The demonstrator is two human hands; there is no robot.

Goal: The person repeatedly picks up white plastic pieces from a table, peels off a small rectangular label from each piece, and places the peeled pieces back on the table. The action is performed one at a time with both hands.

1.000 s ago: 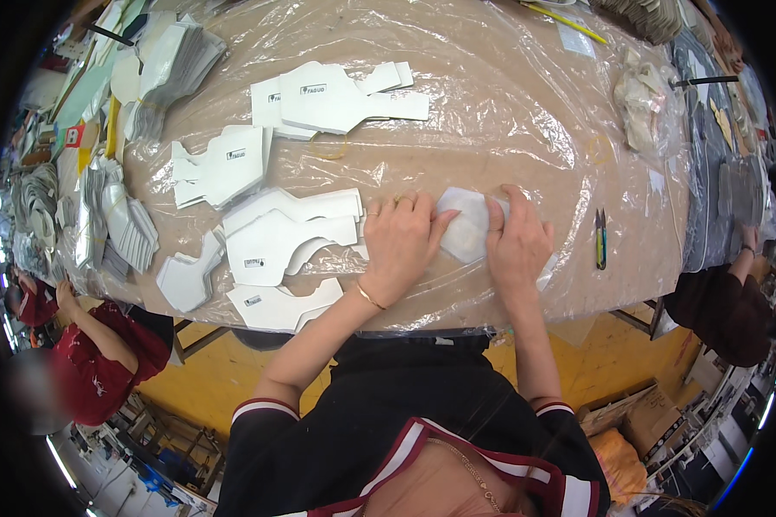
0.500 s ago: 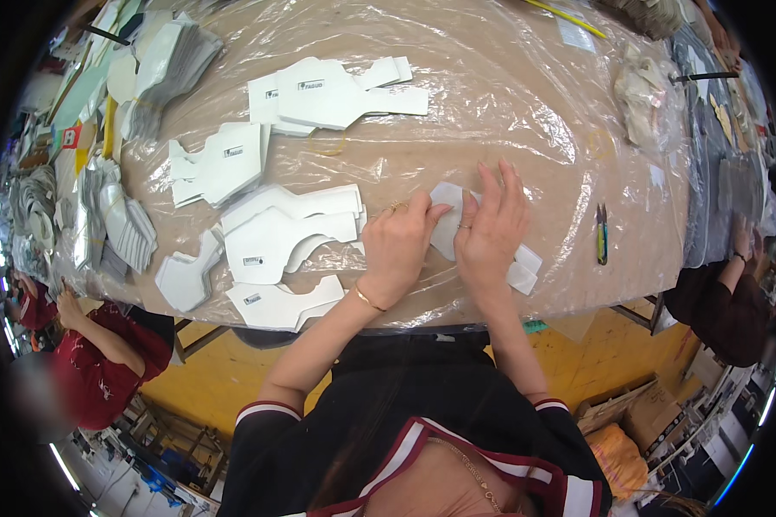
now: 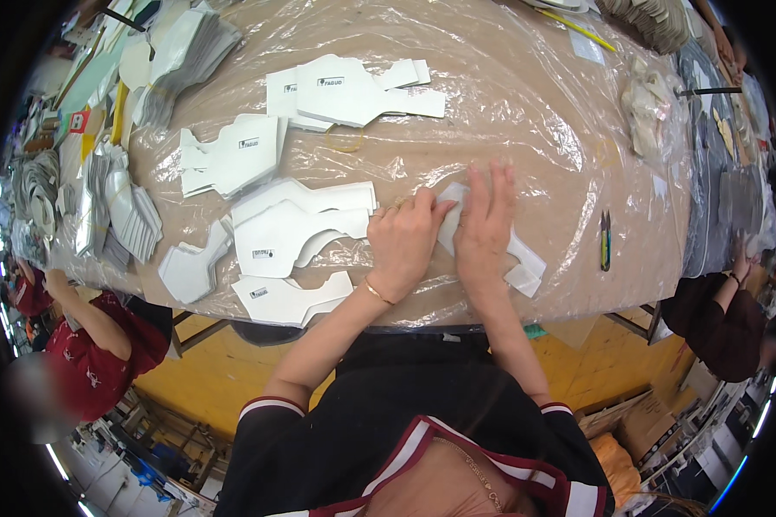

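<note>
A pale, thin cut piece lies on the plastic-covered table, one end showing between my hands and the other at the right of my right wrist. My left hand is curled, its thumb and forefinger closed at the piece's left edge. My right hand lies flat across the piece with its fingers stretched out, their tips smeared by motion. Beneath that palm the middle of the piece is hidden. Close to my left forearm lie stacks of white curved cut pieces, some with a small dark print.
Snips lie to the right. More white pieces are stacked farther off, with grey bundles at the left edge. A clear bag sits at the far right, near a yellow stick. Other people work at both sides.
My right hand has flattened and its fingers have drawn together over the cut piece. My left hand keeps its pinch. The whole view has shifted slightly.
</note>
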